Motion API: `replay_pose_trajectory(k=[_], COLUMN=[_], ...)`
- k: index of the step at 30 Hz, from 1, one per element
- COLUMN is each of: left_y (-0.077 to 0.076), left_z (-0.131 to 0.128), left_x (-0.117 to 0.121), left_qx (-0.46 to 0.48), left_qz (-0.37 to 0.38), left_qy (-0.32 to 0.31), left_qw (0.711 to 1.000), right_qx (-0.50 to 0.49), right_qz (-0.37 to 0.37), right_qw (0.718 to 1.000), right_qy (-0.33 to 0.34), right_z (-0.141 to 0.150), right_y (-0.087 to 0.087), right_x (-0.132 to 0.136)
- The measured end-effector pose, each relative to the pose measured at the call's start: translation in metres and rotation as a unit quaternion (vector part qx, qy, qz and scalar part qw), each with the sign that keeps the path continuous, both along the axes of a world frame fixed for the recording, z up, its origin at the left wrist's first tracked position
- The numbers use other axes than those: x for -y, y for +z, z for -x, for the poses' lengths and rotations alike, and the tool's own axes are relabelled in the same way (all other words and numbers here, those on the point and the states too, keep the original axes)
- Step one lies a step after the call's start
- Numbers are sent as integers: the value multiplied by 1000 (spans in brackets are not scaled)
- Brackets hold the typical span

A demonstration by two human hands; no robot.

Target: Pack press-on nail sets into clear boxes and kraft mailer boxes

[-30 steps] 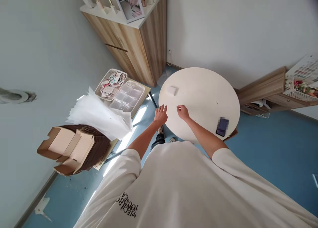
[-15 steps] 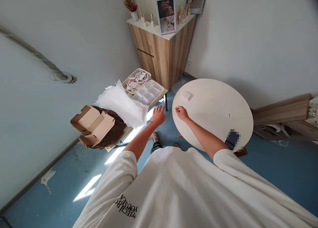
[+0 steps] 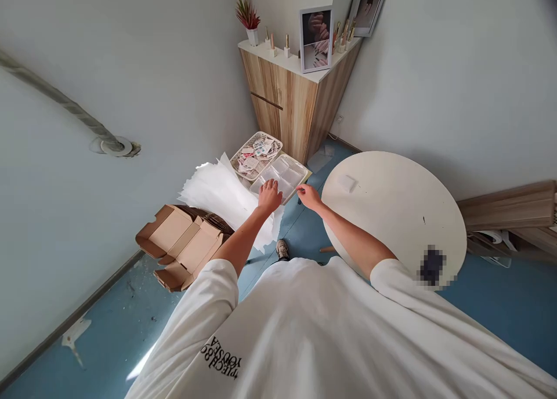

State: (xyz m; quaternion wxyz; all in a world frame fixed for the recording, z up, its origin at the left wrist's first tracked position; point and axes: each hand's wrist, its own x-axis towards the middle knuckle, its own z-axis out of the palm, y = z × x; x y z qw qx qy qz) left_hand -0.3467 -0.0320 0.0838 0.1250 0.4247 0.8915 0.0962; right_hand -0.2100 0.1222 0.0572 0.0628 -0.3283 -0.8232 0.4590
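My left hand (image 3: pixel 270 195) is open, fingers stretched forward, over the near side of a white tray (image 3: pixel 285 202) of clear plastic packets (image 3: pixel 282 170). Whether it touches them I cannot tell. My right hand (image 3: pixel 308 196) is closed, its fingers drawn together by the tray's right corner; anything inside them is too small to make out. Behind the tray is a white basket (image 3: pixel 253 177) filled with small printed cards (image 3: pixel 262 148). White tissue-like sheets (image 3: pixel 224 199) lie fanned out left of my left hand.
Opened brown cardboard boxes (image 3: pixel 183 242) are stacked at the left. On my right stands a round white table (image 3: pixel 391 202) bearing a small white packet (image 3: pixel 347 183) and a blurred dark object (image 3: pixel 431 265). A wooden corner cabinet (image 3: pixel 287 109) with bottles and a picture frame (image 3: pixel 316 39) is ahead.
My view has turned left, and my body is closer to the tray. Both hands have come to the tray; the right one has left the round table's edge.
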Motion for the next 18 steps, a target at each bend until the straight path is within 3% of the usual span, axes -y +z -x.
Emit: replay_pose_trajectory(k=[4, 8, 13, 18], left_y=[-7, -18, -28, -25], left_z=[44, 72, 87, 91], left_x=[-8, -15, -19, -19], left_qx=[2, 7, 29, 36], left_qz=[16, 29, 36, 25], left_qy=[6, -2, -11, -22], left_qw=[1000, 1000, 999, 999], right_qx=[7, 15, 24, 17], right_qz=[-4, -6, -4, 2], right_qw=[1000, 1000, 1000, 1000], right_qy=[-4, -2, -3, -9], right_z=[42, 73, 92, 97], right_y=[-1, -8, -13, -13], right_x=[1, 3, 6, 9])
